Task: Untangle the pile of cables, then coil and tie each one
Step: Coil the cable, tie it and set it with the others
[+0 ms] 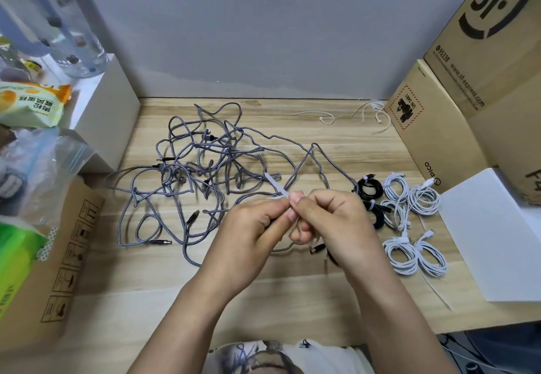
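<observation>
Left hand [251, 227] and right hand [330, 218] pinching a white tie strip [276, 186] between fingertips, tangled grey cable pile [199, 174] at ten o'clock of them, coiled tied cables [409, 227] at three o'clock on wooden table [292, 300]

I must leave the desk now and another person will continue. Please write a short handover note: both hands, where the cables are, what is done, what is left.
Left hand and right hand: both pinch a white tie above the desk's front middle; a black cable shows under the right hand.
Grey tangle: loose on the left and middle of the desk.
Done: white coils and black coils, tied, at the right.
Spare ties: at the back, near the wall.
Left: finish this tie, then untangle, coil and tie the grey cables.
</observation>
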Available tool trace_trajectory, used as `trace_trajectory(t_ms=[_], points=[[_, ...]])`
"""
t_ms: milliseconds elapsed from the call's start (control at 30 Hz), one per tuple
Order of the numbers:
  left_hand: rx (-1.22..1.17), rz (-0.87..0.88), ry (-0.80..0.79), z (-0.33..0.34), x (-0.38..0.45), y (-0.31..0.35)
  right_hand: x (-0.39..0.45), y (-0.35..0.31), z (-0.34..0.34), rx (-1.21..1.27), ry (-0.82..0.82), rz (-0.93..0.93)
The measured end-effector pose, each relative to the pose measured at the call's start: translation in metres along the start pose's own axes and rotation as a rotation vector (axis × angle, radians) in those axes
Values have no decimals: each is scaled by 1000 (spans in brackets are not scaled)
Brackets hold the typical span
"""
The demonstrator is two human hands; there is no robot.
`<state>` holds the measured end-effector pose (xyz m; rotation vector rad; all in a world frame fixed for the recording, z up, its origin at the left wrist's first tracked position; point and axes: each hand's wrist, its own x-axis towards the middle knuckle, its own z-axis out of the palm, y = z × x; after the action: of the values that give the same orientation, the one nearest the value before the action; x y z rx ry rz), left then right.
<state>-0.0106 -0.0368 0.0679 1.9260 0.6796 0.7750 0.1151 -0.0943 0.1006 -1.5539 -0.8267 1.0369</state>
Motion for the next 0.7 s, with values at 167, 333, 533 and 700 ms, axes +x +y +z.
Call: trace_trajectory(t_ms=[167,333,533,700], points=[[-15,-13,-5,-8,5,-2,1,-1,4,-457,180,-185],[-42,-26,-89,-12,4,-2,10,1,4,-666,292,-259],[-199,-88,-105,4,1,-13,19,-1,3,-203,-90,-307],[-279,-215,-97,13,-1,-29,7,-9,6,174,-66,-251]])
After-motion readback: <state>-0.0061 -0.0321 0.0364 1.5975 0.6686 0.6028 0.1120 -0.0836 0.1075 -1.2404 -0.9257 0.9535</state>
